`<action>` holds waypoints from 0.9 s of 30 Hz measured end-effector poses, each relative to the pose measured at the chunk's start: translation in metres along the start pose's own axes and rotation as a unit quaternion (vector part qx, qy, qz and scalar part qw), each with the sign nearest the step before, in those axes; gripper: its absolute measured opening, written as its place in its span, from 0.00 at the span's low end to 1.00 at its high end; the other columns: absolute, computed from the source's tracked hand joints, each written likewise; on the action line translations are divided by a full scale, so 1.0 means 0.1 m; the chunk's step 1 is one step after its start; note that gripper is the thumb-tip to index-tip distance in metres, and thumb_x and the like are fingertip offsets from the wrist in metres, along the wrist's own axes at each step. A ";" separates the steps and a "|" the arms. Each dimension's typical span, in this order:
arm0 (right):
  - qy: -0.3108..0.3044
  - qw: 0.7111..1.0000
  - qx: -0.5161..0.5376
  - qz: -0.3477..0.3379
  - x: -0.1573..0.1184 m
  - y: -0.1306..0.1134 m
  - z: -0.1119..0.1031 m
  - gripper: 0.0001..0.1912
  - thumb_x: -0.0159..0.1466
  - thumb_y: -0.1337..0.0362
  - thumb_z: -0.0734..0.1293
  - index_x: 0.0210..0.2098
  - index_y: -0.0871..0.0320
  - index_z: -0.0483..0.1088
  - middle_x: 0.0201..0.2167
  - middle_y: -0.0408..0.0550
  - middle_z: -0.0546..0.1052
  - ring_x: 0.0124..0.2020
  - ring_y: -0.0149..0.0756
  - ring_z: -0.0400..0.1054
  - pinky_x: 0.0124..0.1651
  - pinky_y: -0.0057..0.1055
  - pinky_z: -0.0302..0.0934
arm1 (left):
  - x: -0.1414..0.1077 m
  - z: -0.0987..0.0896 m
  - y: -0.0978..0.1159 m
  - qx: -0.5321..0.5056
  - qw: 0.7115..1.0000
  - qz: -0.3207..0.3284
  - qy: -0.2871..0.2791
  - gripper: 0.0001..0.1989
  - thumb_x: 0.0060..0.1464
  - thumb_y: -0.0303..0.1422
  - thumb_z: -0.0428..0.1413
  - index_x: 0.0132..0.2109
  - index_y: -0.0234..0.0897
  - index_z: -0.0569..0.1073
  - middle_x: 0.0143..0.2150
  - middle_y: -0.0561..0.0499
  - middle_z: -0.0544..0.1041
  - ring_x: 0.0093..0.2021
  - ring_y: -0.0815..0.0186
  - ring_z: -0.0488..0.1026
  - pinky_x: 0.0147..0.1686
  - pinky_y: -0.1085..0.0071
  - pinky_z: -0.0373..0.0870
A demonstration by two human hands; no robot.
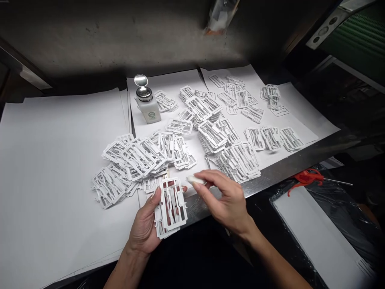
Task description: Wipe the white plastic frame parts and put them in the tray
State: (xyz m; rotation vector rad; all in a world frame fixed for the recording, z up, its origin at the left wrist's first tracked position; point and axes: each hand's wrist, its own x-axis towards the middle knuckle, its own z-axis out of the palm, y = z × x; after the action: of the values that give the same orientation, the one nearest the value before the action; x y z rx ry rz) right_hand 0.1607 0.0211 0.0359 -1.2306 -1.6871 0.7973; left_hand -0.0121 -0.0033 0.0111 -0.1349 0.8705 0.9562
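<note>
My left hand (146, 222) holds a small stack of white plastic frames (174, 204) near the table's front edge, thumb along the stack's left side. To its right, my right hand (225, 198) pinches a small white pad (195, 180) between thumb and fingertips, a little apart from the stack. Beyond my left hand lies a large heap of similar white frames (144, 156). More stacked frames (237, 160) lie beyond my right hand. A pair of metal tweezers (208, 161), partly hidden, rests beside them.
A white dispenser bottle (150, 110) with its metal lid raised stands at the back. White paper sheets (60, 180) cover the table. Further frames (240, 92) lie at the back right. A red-handled tool (308, 176) and a wrapped white board (315, 233) are at the right.
</note>
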 end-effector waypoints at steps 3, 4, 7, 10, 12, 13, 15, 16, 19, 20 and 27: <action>-0.058 0.997 0.018 -0.052 0.19 -0.04 0.13 0.09 0.63 0.70 0.64 0.42 0.60 0.72 0.39 0.51 0.76 0.40 0.35 0.69 0.41 0.31 0.67 | 0.03 -0.04 -0.03 -0.011 1.000 0.010 -0.017 0.13 0.56 0.32 0.53 0.46 0.32 0.74 0.36 0.45 0.80 0.36 0.61 0.78 0.40 0.68 0.74; -0.086 0.993 0.016 -0.074 0.24 -0.05 0.16 0.08 0.63 0.70 0.63 0.42 0.61 0.72 0.39 0.52 0.76 0.41 0.35 0.69 0.42 0.31 0.67 | 0.04 -0.05 -0.04 -0.016 1.000 0.014 -0.020 0.12 0.56 0.31 0.52 0.47 0.33 0.73 0.37 0.46 0.80 0.37 0.61 0.77 0.42 0.68 0.73; -0.155 0.982 -0.021 -0.102 0.33 -0.03 0.15 0.08 0.63 0.71 0.62 0.40 0.64 0.72 0.37 0.52 0.76 0.38 0.34 0.70 0.41 0.29 0.67 | 0.06 -0.08 -0.03 -0.018 0.999 0.018 -0.019 0.12 0.57 0.30 0.51 0.47 0.33 0.73 0.37 0.46 0.80 0.39 0.61 0.77 0.44 0.66 0.72; -0.151 0.984 -0.076 -0.057 0.31 0.00 0.00 0.07 0.62 0.72 0.63 0.39 0.65 0.73 0.34 0.51 0.75 0.34 0.33 0.69 0.36 0.28 0.66 | 0.05 -0.08 0.00 0.002 1.000 0.010 -0.018 0.13 0.57 0.32 0.50 0.45 0.29 0.74 0.35 0.43 0.80 0.36 0.59 0.78 0.40 0.65 0.74; -0.123 0.989 -0.085 -0.020 0.25 -0.01 -0.09 0.07 0.62 0.71 0.64 0.39 0.65 0.73 0.33 0.50 0.75 0.33 0.32 0.68 0.36 0.28 0.65 | 0.04 -0.07 0.02 0.011 1.000 0.001 -0.021 0.14 0.57 0.32 0.50 0.44 0.27 0.74 0.35 0.40 0.80 0.34 0.59 0.78 0.36 0.65 0.75; -0.109 0.991 -0.077 -0.011 0.22 -0.03 -0.12 0.07 0.62 0.70 0.64 0.39 0.64 0.72 0.34 0.49 0.75 0.33 0.32 0.68 0.37 0.28 0.64 | 0.04 -0.06 0.03 0.010 1.000 0.000 -0.023 0.14 0.57 0.32 0.50 0.45 0.26 0.74 0.36 0.40 0.80 0.34 0.59 0.78 0.35 0.65 0.76; -0.096 0.994 -0.041 -0.011 0.12 -0.10 -0.12 0.07 0.62 0.70 0.64 0.41 0.63 0.72 0.35 0.49 0.75 0.35 0.31 0.68 0.39 0.27 0.64 | 0.05 -0.05 0.02 -0.002 1.000 0.003 -0.024 0.14 0.57 0.32 0.50 0.45 0.27 0.74 0.37 0.40 0.80 0.35 0.59 0.78 0.37 0.64 0.75; -0.102 0.994 -0.019 -0.019 0.07 -0.15 -0.09 0.08 0.62 0.71 0.64 0.41 0.63 0.71 0.36 0.49 0.75 0.36 0.31 0.68 0.40 0.26 0.64 | 0.06 -0.04 0.02 -0.010 1.000 0.004 -0.023 0.14 0.57 0.32 0.50 0.44 0.27 0.75 0.37 0.41 0.80 0.36 0.58 0.78 0.39 0.64 0.75; -0.170 0.984 0.023 -0.056 -0.09 -0.24 0.01 0.09 0.63 0.72 0.63 0.42 0.65 0.71 0.36 0.51 0.74 0.37 0.32 0.68 0.41 0.27 0.63 | 0.07 -0.02 0.02 -0.023 1.000 0.010 -0.012 0.14 0.57 0.33 0.50 0.42 0.27 0.76 0.38 0.40 0.80 0.38 0.58 0.77 0.41 0.64 0.74; -0.196 0.979 0.020 -0.059 -0.15 -0.24 0.03 0.09 0.63 0.72 0.63 0.42 0.65 0.71 0.35 0.51 0.74 0.37 0.33 0.68 0.41 0.27 0.63 | 0.07 -0.02 0.02 -0.024 1.000 0.017 -0.007 0.14 0.57 0.33 0.50 0.41 0.27 0.76 0.38 0.40 0.80 0.38 0.58 0.77 0.41 0.64 0.74; -0.110 0.990 -0.017 0.084 -0.31 -0.08 -0.10 0.06 0.62 0.71 0.63 0.37 0.61 0.71 0.30 0.45 0.72 0.28 0.28 0.63 0.32 0.26 0.59 | 0.06 -0.05 0.08 -0.020 0.999 0.050 0.003 0.15 0.58 0.33 0.49 0.43 0.27 0.76 0.39 0.38 0.79 0.37 0.58 0.78 0.36 0.65 0.75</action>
State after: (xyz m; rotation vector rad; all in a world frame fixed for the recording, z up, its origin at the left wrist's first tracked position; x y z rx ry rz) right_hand 0.1709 -0.0112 0.0385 -1.3625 -1.7950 1.0429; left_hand -0.0194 0.0031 0.0058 -0.1298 0.8712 1.0668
